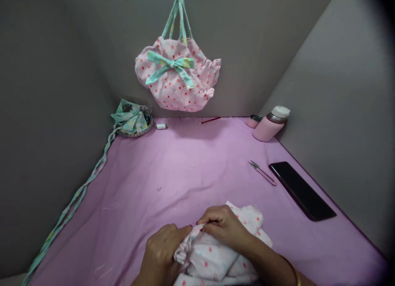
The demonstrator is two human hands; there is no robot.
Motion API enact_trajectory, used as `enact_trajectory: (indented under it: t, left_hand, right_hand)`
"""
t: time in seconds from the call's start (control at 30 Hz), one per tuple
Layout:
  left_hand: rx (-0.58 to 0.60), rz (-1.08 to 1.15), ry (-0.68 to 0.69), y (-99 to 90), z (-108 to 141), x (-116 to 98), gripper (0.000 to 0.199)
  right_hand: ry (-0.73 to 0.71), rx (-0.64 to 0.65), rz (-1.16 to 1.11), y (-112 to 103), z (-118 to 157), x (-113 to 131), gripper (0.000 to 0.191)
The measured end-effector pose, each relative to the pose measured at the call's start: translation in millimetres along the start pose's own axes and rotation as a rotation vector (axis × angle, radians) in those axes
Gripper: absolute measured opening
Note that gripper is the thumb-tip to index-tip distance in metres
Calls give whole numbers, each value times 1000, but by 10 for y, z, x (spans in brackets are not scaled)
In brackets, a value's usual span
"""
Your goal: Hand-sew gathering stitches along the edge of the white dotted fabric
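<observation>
Cloth (212, 258) tight in left grip (161, 245), right grip (224, 227)

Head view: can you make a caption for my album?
Left hand and right hand hold gathered polka-dot fabric over a lilac cloth; a bow-trimmed dotted piece hangs beyond.

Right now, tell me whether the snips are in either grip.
No, the snips lie on the purple cloth beside the phone, while the left grip and right grip both hold the dotted fabric.

A black phone (300, 190) lies at right; farther back, a pink bottle (267, 129) just beside a small cup (253, 123) — and, far left, a basket (135, 135) holding green patterned cloth (131, 119).
</observation>
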State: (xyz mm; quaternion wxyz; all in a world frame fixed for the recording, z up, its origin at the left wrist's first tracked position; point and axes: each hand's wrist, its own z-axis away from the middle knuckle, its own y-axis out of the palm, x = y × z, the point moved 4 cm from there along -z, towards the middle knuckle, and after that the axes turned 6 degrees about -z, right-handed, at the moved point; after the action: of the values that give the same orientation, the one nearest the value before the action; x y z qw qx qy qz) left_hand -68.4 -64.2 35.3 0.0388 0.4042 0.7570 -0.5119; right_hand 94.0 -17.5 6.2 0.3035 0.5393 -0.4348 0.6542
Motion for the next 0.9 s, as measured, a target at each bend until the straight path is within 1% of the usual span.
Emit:
enact_trajectory:
  t: [0.03,0.13,0.2,0.27,0.3,0.37,0.47,0.53,0.6,0.67,0.8,0.9]
  left_hand:
    - [56,106,-113,22,-4,46,21]
    - [209,448,-528,127,18,195,17]
    - [238,602,-748,185,35,269,12]
    - [229,682,-879,221,32,316,13]
    - [224,703,-914,232,26,329,14]
    - [212,725,-955,245,13,343,16]
    - [198,735,-979,258,13,352,20]
    - [200,745,-1002,275,34,367,22]
    - [208,763,-1024,296,62,385,23]
    - [205,778,-1026,308,82,400,24]
    - [198,832,-1051,325,101,412,24]
    - [191,845,-1097,336,100,417,26]
  right_hand:
    - [8,-2,4,3,0,-4,19]
    - [50,-1,3,14,-14,-22,17]
    - [85,3,3,14,-31,-35,14]
    - [118,10,-7,4,-45,-44,10]
    - [131,7,-26,-5,-48,-43,8]
    - [129,-27,-84,-33,-48,-19,12]
    - [43,-94,-81,-53,-40,64,7]
    - [-4,-61,-33,-7,-42,100,12]
    - [-1,8,-14,60,-51,92,14]
    - [8,47,9,105,-60,67,15]
    - [-7,48,70,120,-65,37,14]
    - [15,53,26,127,-57,13,12]
